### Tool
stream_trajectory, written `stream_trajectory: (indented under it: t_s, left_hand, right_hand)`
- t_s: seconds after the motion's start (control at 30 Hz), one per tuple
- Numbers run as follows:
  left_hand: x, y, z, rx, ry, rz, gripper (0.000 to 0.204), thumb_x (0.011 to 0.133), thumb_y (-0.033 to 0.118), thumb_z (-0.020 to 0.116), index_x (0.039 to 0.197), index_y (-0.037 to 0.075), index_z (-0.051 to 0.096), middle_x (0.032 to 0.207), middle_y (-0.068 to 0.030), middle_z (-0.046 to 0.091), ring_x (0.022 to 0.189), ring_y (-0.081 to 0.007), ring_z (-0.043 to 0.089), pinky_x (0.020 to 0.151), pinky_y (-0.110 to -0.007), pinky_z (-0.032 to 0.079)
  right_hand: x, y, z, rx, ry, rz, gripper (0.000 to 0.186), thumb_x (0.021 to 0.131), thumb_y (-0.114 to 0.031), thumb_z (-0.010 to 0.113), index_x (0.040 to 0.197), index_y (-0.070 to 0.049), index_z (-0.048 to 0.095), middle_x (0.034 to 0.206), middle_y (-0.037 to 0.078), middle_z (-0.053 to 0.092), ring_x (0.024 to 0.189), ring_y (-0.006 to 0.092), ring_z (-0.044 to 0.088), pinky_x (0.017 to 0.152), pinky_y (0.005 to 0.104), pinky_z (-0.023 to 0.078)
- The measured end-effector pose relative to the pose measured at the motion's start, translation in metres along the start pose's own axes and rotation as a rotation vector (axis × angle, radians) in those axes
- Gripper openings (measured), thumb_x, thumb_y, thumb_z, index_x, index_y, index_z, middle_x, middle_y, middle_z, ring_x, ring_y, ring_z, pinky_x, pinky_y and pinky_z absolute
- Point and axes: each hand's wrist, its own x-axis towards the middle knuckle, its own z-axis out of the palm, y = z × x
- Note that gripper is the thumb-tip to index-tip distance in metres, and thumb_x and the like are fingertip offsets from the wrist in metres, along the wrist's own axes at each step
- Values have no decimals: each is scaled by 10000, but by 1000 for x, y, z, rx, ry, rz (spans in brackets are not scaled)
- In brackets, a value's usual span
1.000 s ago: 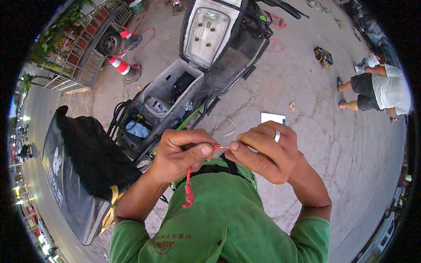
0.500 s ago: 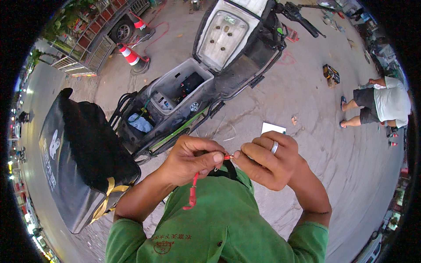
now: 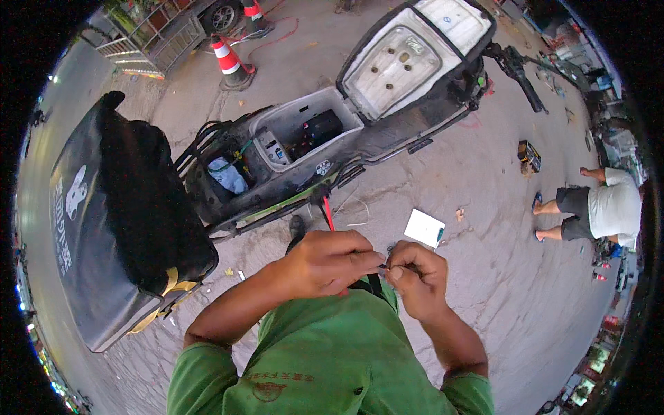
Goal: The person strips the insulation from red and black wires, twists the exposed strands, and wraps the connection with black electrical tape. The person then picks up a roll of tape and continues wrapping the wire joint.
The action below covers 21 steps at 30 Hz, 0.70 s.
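Note:
My left hand (image 3: 332, 263) is closed around part of a red cable (image 3: 328, 213), whose length shows above it, with a bit of red below. My right hand (image 3: 418, 277) pinches a small, thin wire end beside my left fingertips; its detail is hidden. Both hands meet in front of my green shirt (image 3: 311, 346). Beyond them stands a scooter (image 3: 429, 104), seat raised, with an open compartment (image 3: 259, 128) holding dark and pale parts. A pale crumpled cloth (image 3: 226, 176) lies in its rear section.
A black delivery box (image 3: 117, 207) fills the left. A striped cone (image 3: 228, 62) stands behind the scooter near a railed vehicle (image 3: 152, 41). A white board (image 3: 422, 228) and black-yellow box (image 3: 528, 155) lie on the pavement. A person in white (image 3: 615, 207) is at right.
My hands have turned and shifted, left now higher and over the cable, which points upward instead of dangling below. The scooter appears further right; the other person appears lower in view.

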Motion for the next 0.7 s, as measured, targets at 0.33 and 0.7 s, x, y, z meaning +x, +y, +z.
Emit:
stream_trajectory:
  t_s: [0.33, 0.7]
  left_hand:
    - [-10, -11, -5, -187, 97, -194, 202, 846, 51, 720, 1039, -8, 713, 829, -65, 652, 658, -149, 620, 528, -294, 485]
    - [0, 13, -10, -1126, 135, -1006, 220, 950, 180, 685, 1043, -19, 707, 765, -37, 637, 525, -41, 468, 417, -198, 320]
  right_hand:
    - [8, -7, 8, 532, 18, 473, 203, 848, -152, 688, 946, 0, 598, 697, 60, 580, 484, 98, 455, 432, 259, 334]
    - [46, -29, -24, -1037, -99, -960, 379, 686, -141, 838, 1012, -30, 680, 923, 74, 641, 648, 162, 611, 557, 290, 491]
